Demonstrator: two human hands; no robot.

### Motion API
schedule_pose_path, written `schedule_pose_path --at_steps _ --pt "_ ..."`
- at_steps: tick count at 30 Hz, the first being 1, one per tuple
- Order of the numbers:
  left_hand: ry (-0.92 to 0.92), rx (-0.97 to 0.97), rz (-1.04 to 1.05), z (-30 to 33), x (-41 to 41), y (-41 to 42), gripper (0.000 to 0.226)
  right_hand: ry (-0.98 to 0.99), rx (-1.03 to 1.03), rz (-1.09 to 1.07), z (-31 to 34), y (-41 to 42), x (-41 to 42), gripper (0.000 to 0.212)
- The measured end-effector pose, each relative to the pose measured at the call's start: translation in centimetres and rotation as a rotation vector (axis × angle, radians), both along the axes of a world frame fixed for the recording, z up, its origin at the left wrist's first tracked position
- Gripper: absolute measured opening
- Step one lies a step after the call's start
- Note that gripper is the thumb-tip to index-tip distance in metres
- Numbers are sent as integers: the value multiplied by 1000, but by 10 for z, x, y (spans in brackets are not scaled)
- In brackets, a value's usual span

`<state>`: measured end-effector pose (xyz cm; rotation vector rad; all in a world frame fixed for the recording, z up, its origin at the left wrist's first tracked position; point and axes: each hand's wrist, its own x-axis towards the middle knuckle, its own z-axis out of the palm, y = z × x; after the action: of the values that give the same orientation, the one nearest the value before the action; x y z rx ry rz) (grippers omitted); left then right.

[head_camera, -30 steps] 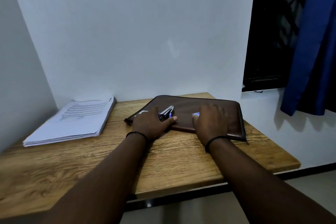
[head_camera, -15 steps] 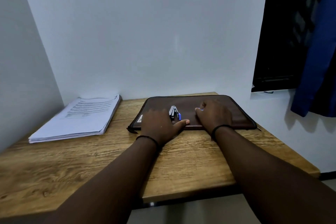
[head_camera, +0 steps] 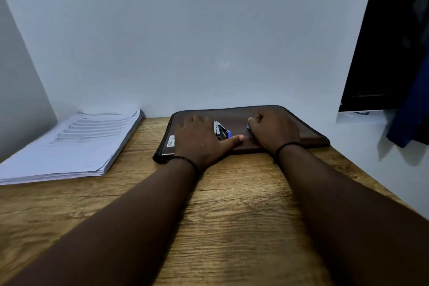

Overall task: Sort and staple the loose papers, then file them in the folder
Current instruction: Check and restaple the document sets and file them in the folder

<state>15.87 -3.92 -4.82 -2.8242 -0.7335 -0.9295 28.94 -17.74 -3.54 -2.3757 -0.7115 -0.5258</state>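
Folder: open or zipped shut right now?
Shut, as far as visible. The brown folder lies flat on the table, no papers showing inside; the paper stack sits apart to its left.

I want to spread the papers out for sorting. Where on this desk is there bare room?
The widest bare wood lies along the near edge of the desk, in front of the paper stack and the folder, though both forearms cross it now. A narrower strip runs between stack and folder. The folder top is crowded: left hand, stapler, right hand.
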Motion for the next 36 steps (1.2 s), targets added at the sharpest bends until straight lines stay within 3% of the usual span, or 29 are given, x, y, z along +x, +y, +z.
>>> schedule_pose_path --at_steps 5,9,13,15,20,27,32,36 --pt "-4 -25 4 3 -6 -5 90 6 54 -5 3 -3 -5 25" --pt "-58 -66 -40 4 -15 -6 58 63 23 62 7 -6 -12 31" --pt "-49 -89 -58 5 -19 -4 40 97 25 105 4 -9 -14 18" --pt "-50 -107 -73 5 -18 -2 39 106 80 120 4 -11 -15 4" --pt "-56 -129 -71 6 -15 2 39 97 106 157 4 -10 -15 0" --pt "-60 -135 -43 10 -13 1 42 23 92 117 1 -6 -13 13" --pt "-76 -165 -63 9 -20 -3 48 -169 133 20 1 -6 -27 16" --pt "-117 -200 -82 11 -37 -8 41 -364 173 65 4 -9 -59 15"
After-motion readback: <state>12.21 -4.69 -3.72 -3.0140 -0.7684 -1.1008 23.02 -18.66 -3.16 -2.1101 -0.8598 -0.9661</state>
